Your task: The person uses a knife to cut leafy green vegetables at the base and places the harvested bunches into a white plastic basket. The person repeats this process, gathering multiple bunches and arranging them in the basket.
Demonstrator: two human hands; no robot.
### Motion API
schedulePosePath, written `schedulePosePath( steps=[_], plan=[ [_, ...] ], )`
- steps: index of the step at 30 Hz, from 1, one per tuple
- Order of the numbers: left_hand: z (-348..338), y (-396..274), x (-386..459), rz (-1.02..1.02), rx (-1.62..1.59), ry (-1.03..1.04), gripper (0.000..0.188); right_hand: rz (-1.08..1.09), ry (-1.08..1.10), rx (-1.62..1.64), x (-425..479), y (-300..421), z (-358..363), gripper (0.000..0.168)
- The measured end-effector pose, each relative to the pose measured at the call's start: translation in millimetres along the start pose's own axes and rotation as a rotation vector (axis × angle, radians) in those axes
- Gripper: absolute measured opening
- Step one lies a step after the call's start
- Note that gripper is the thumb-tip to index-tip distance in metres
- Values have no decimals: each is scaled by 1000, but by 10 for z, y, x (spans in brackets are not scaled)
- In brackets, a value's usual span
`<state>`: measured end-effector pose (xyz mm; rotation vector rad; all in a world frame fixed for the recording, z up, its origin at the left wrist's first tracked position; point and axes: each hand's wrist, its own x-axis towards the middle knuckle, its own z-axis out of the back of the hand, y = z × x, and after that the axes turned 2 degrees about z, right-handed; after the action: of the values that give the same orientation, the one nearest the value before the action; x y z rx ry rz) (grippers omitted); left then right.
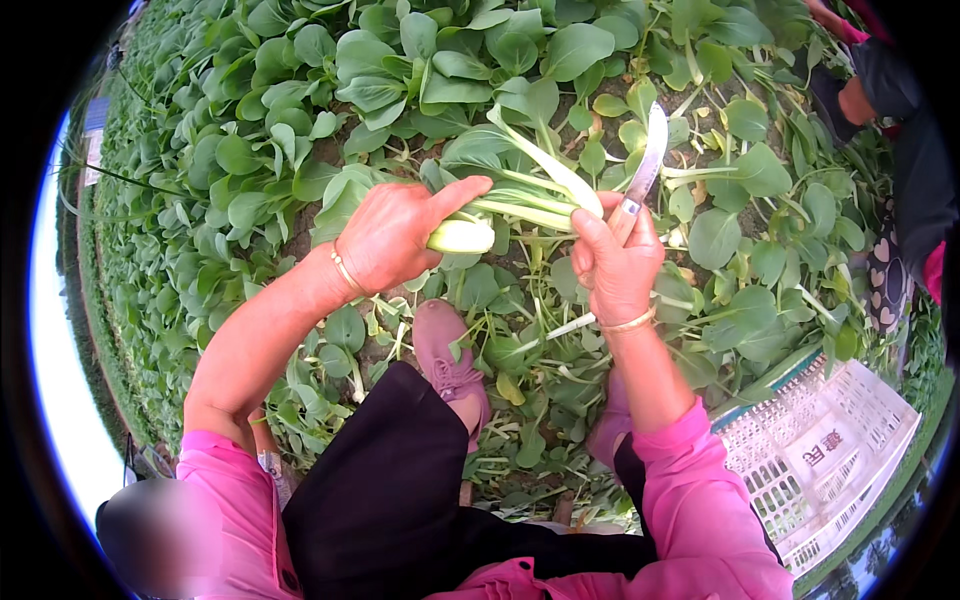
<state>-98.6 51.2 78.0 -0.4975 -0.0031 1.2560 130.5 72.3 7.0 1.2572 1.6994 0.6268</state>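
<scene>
My left hand (386, 236) is closed around a bok choy head (461, 237), its pale cut base poking out beneath the outstretched index finger. In my right hand (621, 262) is a knife (649, 157) with a wooden handle and a slightly curved blade pointing away from me. The thumb and fingers of that same hand also pinch the base of some pale bok choy stalks (551, 169). Those stalks run left towards my left hand, their leaves partly hidden behind it. The blade is apart from the head in my left hand.
Standing bok choy plants (262, 127) grow densely ahead and left. Loose leaves (750, 315) litter the soil around my shoes (448, 352). A white plastic crate (817, 450) bearing writing sits at lower right. Other people are close by, one at right (926, 180), another at lower left (161, 536).
</scene>
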Motion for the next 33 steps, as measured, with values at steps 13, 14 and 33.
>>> schedulePosePath(
  steps=[13, 14, 33],
  plan=[
    [504, -397, -531, -318, -227, -278, 66, 234, 94, -119, -243, 319, -186, 32],
    [554, -499, -500, -350, -174, -353, 48, 229, 83, -104, -258, 311, -227, 28],
    [57, -43, 20, 390, -1148, 292, 43, 266, 107, -384, -136, -355, -266, 14]
  ],
)
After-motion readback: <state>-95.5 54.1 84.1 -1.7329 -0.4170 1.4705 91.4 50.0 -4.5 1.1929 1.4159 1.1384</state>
